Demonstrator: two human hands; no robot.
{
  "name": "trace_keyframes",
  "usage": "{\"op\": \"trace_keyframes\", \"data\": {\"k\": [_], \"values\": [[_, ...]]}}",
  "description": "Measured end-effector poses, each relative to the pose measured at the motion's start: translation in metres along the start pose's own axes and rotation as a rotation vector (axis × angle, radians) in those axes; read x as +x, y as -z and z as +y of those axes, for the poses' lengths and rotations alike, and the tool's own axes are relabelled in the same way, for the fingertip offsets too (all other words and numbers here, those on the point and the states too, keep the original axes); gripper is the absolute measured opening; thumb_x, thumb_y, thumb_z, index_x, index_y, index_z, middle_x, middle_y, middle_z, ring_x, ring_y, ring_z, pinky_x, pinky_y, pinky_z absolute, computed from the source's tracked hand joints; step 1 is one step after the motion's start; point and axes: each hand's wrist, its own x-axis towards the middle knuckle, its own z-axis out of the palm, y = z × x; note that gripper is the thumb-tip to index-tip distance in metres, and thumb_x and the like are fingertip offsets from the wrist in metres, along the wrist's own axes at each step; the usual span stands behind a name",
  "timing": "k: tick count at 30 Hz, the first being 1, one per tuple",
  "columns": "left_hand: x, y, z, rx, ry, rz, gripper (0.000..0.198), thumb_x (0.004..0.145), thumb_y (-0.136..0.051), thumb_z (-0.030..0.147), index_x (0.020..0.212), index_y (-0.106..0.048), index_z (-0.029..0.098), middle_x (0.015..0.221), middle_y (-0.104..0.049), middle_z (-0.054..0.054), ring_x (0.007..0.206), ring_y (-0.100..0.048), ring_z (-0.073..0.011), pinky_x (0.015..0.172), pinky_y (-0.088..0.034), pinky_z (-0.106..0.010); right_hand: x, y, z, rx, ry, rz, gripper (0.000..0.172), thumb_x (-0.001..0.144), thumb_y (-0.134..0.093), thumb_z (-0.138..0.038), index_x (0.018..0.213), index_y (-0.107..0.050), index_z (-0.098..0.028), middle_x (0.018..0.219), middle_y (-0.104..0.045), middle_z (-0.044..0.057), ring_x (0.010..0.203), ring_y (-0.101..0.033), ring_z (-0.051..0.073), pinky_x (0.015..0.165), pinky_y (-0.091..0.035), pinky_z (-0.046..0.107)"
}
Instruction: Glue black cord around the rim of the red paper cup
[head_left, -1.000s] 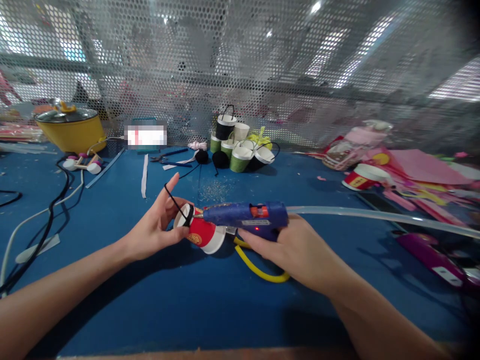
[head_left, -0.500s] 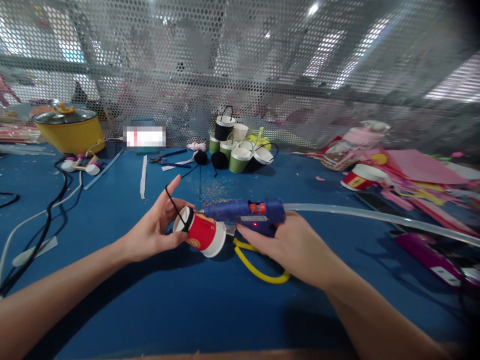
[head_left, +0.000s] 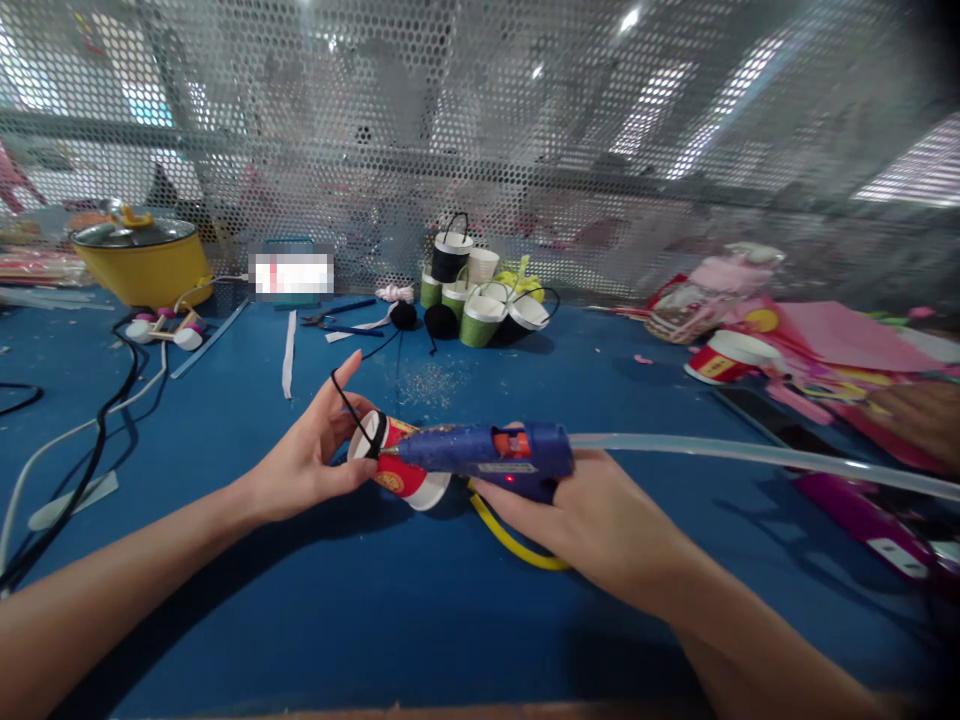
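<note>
My left hand [head_left: 315, 455] grips a small red paper cup [head_left: 401, 478] lying on its side, its white rim toward my palm. A thin black cord [head_left: 352, 408] runs from my raised forefinger down across the cup's rim. My right hand [head_left: 592, 515] is wrapped around a blue hot glue gun [head_left: 495, 455] whose red light glows. The gun's nozzle touches the cup's rim by the cord. A long clear glue stick [head_left: 750, 455] juts out of the gun's back to the right, and a yellow cable [head_left: 514, 540] loops beneath it.
The blue table [head_left: 375, 620] holds a cluster of green and black small cups with cord handles [head_left: 480, 290] at the back, a yellow pot [head_left: 142, 260] far left, cables [head_left: 90, 430] on the left, another red cup [head_left: 724, 358] and pink craft sheets [head_left: 847, 345] on the right. Perforated metal mesh stands behind.
The glue gun has dropped slightly and moved left, so its nozzle now sits lower against the cup's rim. My left hand and the cup have barely shifted.
</note>
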Motion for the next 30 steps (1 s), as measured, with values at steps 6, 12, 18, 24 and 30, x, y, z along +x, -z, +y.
{"op": "trace_keyframes", "data": {"k": [6,12,18,24,30], "values": [[0.001,0.001,-0.001,0.027,-0.028,-0.029,0.09,0.072,-0.066,0.012,0.142,-0.015,0.036,0.103,-0.049,-0.003,0.092,-0.054,-0.0168,0.086,-0.045,-0.036,0.002,0.001,0.001,0.017,-0.027,0.05,0.022,0.077,-0.05,-0.034,0.064,-0.064,-0.022,0.057,-0.064,-0.001,0.052,-0.057,0.017,0.052,-0.049,0.027],[0.0,0.002,-0.001,0.028,-0.031,-0.047,0.092,0.07,-0.066,0.01,0.142,-0.014,0.036,0.104,-0.05,-0.004,0.096,-0.052,-0.0194,0.087,-0.042,-0.039,0.005,0.003,0.004,0.075,-0.022,0.043,0.02,0.078,-0.052,-0.035,0.066,-0.061,-0.021,0.063,-0.064,-0.001,0.057,-0.056,0.015,0.055,-0.048,0.024],[0.0,0.002,-0.002,0.046,-0.04,-0.048,0.094,0.069,-0.066,0.009,0.142,-0.013,0.035,0.105,-0.049,-0.004,0.096,-0.051,-0.02,0.09,-0.039,-0.041,0.009,0.003,0.006,0.083,-0.011,0.066,0.026,0.076,-0.053,-0.033,0.053,-0.048,-0.022,0.048,-0.051,-0.004,0.045,-0.045,0.011,0.041,-0.038,0.021],[0.0,0.001,-0.003,0.038,-0.031,-0.049,0.093,0.069,-0.067,0.008,0.141,-0.015,0.036,0.106,-0.049,-0.004,0.095,-0.052,-0.0185,0.088,-0.041,-0.038,0.009,0.003,0.003,0.119,-0.053,0.056,0.022,0.076,-0.054,-0.032,0.056,-0.052,-0.022,0.051,-0.054,-0.004,0.049,-0.048,0.011,0.043,-0.04,0.021],[0.001,0.0,0.001,0.016,0.005,-0.02,0.095,0.068,-0.067,0.008,0.142,-0.013,0.035,0.104,-0.05,-0.004,0.097,-0.053,-0.0193,0.087,-0.043,-0.038,0.004,0.003,0.002,0.099,-0.03,0.068,0.02,0.077,-0.053,-0.033,0.061,-0.06,-0.022,0.059,-0.063,-0.002,0.056,-0.057,0.015,0.051,-0.048,0.024]]}}
